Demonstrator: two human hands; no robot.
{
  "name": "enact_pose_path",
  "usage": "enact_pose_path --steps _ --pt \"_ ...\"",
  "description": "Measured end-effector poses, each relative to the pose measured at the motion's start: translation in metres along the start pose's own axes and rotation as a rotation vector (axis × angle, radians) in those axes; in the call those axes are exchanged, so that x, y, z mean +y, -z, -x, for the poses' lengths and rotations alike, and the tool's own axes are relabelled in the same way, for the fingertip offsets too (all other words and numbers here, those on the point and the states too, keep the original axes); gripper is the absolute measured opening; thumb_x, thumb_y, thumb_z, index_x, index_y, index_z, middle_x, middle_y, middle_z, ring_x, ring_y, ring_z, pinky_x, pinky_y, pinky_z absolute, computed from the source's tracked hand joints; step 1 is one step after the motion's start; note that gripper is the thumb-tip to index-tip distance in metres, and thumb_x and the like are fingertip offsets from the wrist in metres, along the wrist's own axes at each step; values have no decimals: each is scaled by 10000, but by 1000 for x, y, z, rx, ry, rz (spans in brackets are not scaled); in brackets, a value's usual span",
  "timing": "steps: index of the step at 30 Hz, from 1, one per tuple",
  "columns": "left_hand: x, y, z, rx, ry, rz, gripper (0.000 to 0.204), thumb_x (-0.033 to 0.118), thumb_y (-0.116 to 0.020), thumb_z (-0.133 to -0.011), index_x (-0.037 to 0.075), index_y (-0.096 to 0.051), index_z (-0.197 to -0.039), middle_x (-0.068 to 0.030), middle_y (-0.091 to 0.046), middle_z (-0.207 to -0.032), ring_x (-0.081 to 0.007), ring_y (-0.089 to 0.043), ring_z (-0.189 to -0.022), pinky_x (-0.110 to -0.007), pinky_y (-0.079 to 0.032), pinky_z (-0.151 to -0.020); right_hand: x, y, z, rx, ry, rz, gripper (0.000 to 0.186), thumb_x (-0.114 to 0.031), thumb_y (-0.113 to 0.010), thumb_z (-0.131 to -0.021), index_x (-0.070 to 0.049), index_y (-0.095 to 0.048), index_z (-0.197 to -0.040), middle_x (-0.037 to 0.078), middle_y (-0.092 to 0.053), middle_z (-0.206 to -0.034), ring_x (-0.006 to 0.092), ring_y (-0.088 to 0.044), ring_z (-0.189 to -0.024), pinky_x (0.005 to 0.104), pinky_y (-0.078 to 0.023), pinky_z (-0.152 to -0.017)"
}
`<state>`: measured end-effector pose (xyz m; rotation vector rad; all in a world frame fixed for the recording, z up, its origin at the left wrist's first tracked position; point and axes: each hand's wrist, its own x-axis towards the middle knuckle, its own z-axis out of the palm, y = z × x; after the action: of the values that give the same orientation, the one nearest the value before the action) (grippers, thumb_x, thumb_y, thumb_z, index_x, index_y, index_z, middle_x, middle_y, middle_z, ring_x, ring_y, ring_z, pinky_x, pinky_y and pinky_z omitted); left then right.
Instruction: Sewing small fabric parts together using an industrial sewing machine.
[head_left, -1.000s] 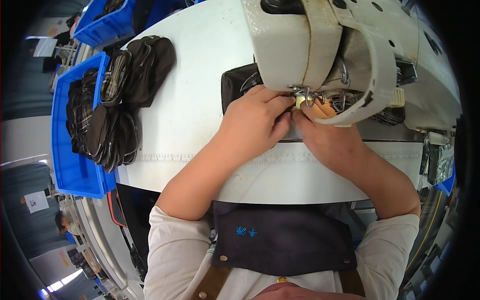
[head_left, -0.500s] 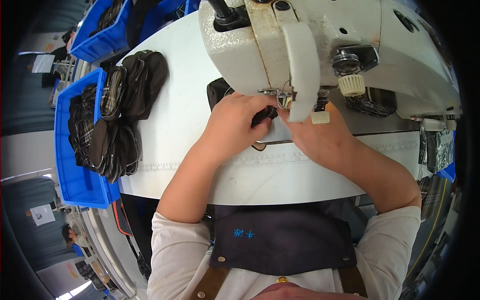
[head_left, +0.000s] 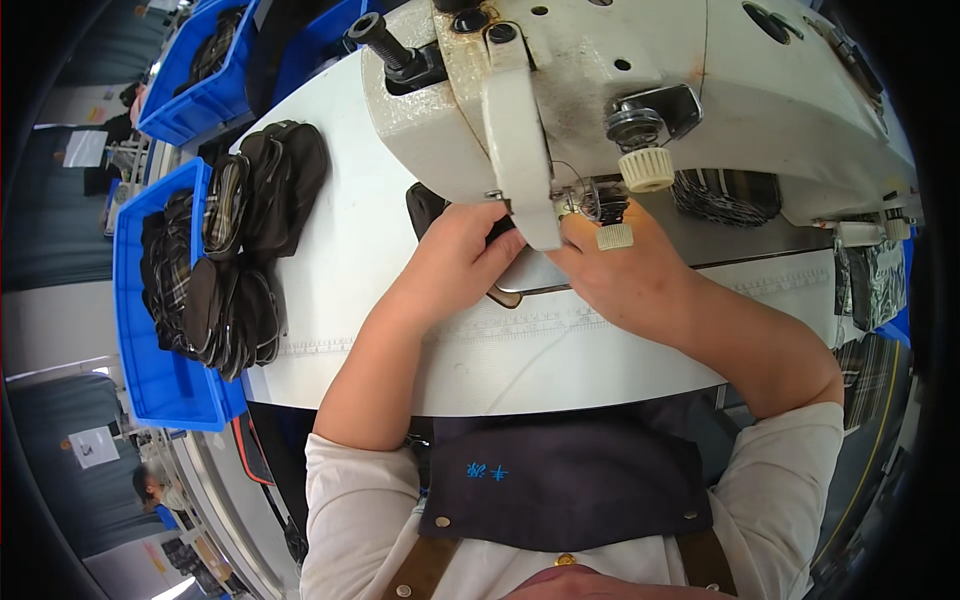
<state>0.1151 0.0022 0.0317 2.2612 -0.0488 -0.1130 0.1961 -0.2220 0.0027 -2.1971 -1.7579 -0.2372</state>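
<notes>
Under the head of a white sewing machine (head_left: 620, 110) both hands are close together. My left hand (head_left: 460, 258) pinches a dark fabric piece (head_left: 425, 207), its thumb and fingers bent over it. Part of that piece sticks out beyond the hand, and the rest goes under the machine head. Beside the needle area, my right hand (head_left: 635, 268) has curled fingers. Its fingertips are partly hidden by the white lever (head_left: 520, 150) and a tension knob (head_left: 614, 237), so what they hold cannot be made out.
Bundles of dark fabric pieces (head_left: 285, 180) lie left on the white table (head_left: 350, 370), beside a blue bin (head_left: 130, 330) holding more. Another blue bin (head_left: 175, 120) stands far left. A plaid stack (head_left: 725, 195) sits beneath the machine arm. A ruler strip (head_left: 530, 325) crosses the table.
The view has shifted, so the machine appears farther left. My hands have come slightly apart, and less dark fabric shows between them. The left hand still grips the fabric piece.
</notes>
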Motion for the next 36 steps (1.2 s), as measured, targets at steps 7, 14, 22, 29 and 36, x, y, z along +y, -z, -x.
enact_pose_path --steps 7,14,22,29,36 --pt "-4 -22 0 208 -179 -438 331 73 -817 -833 78 -705 -1144 -109 -695 -1002 -338 -673 -924 -413 -553 -745 -1 -1 -1 -9 10 36 414 -83 -681 -814 -25 -757 -1217 67 -676 -802 254 -619 -875 382 -458 -850" --pt "-6 -27 2 404 -313 -642 306 80 -849 -744 130 -758 -1033 -42 -688 -924 -303 -677 -860 -421 -555 -701 -2 4 -2 -36 -16 52 414 -82 -675 -824 -19 -746 -1227 82 -681 -809 261 -631 -881 380 -464 -855" --pt "-3 -16 2 259 -333 -556 218 143 -847 -723 151 -763 -923 -11 -667 -848 -252 -672 -803 -391 -557 -697 -10 5 -1 -46 -9 -18 294 -75 -671 -822 -15 -708 -1108 72 -664 -718 293 -655 -761 409 -483 -892" --pt "4 -11 -1 202 -442 -633 349 77 -845 -701 131 -798 -1043 -9 -712 -975 -246 -695 -865 -385 -575 -725 -9 4 2 -110 -9 -29 422 -43 -670 -810 10 -672 -1229 68 -644 -678 307 -648 -728 440 -479 -942" --pt "4 -12 2 175 -400 -560 242 89 -794 -763 98 -772 -1004 -12 -695 -1016 -242 -679 -916 -363 -567 -799 -11 -1 0 -93 -25 0 455 -45 -674 -815 24 -655 -1264 65 -657 -727 261 -679 -777 458 -475 -964"
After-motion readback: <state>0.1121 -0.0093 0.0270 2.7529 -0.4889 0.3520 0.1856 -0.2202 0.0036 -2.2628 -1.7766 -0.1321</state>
